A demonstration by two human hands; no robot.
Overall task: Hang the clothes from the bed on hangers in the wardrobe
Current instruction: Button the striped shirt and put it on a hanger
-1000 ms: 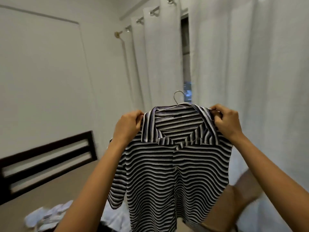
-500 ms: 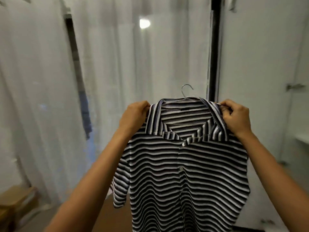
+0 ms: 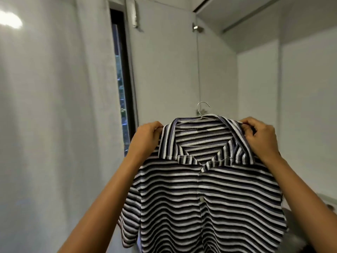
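Both hands are raised, and a striped shirt hangs between them on a wire hanger. The left hand grips the shirt's shoulder on its own side, just outside the collar, with its fingers curled round the cloth. The right hand pinches the opposite shoulder beside the collar, thumb and fingers closed on the fabric. I cannot tell whether either hand also holds the wire under the cloth. The hanger's hook rises above the collar, between the hands and a little higher than the knuckles, touching nothing. The shirt's body drops below the hands, between the forearms. Beyond the hands stands a white wardrobe, its door behind the hook. A white curtain hangs to the left of the left hand.
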